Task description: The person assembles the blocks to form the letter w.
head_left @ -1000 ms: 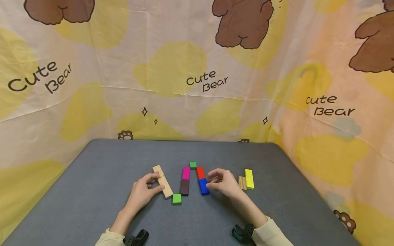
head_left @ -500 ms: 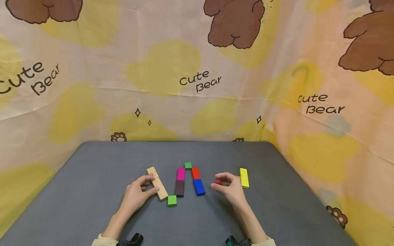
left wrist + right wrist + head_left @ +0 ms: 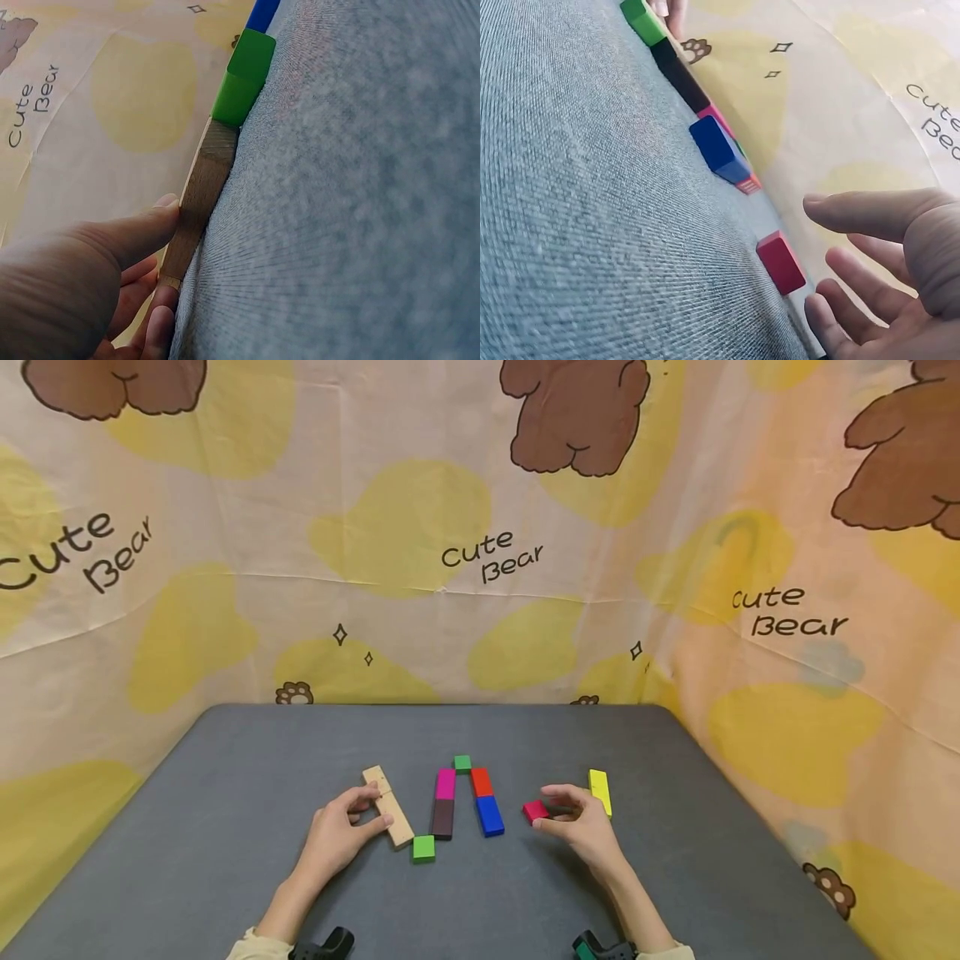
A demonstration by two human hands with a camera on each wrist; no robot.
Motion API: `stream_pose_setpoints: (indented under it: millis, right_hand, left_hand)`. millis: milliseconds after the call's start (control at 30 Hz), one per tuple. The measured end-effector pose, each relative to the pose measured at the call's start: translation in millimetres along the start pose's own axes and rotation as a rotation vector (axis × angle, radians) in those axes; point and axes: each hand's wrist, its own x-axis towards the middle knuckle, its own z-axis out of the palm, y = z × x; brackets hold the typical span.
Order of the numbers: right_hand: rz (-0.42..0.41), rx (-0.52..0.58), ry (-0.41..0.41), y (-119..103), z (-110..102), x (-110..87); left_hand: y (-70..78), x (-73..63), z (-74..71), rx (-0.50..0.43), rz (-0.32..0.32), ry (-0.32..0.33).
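Pinching two end-to-end wooden blocks [image 3: 391, 808] left of the blue block [image 3: 491, 817], the left hand [image 3: 333, 837] has a narrow grip. Right of the blue block, the right hand [image 3: 588, 835] has a wide grip near the crimson block [image 3: 535, 811], which lies on the desk [image 3: 480, 906] between that hand and the blue block.

Soft light leaves faint shadows on the tabletop [image 3: 465, 902], dim and blurred in the left wrist view.
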Motion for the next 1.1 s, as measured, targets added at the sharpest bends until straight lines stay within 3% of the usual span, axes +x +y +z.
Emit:
stream_pose_setpoints:
  millis: [200, 400, 600, 1100]
  right_hand:
    - [-0.004, 0.022, -0.038, -7, 0, -2.1]
    - [0.012, 0.029, -0.068, 17, 0, 9.4]
    - [0.027, -0.012, -0.03, 36, 2, 16.7]
    - [0.024, -0.078, 0.011, 40, 5, 17.8]
  left_hand:
    - [0.2, -0.4, -0.1, 0.002, -0.001, 0.005]
    - [0.1, -0.9, -1.1, -0.004, -0.003, 0.004]
    - [1.1, -0.4, -1.3, 0.002, 0.0, 0.009]
    - [1.6, -0.1, 0.6, 0.01, -0.008, 0.013]
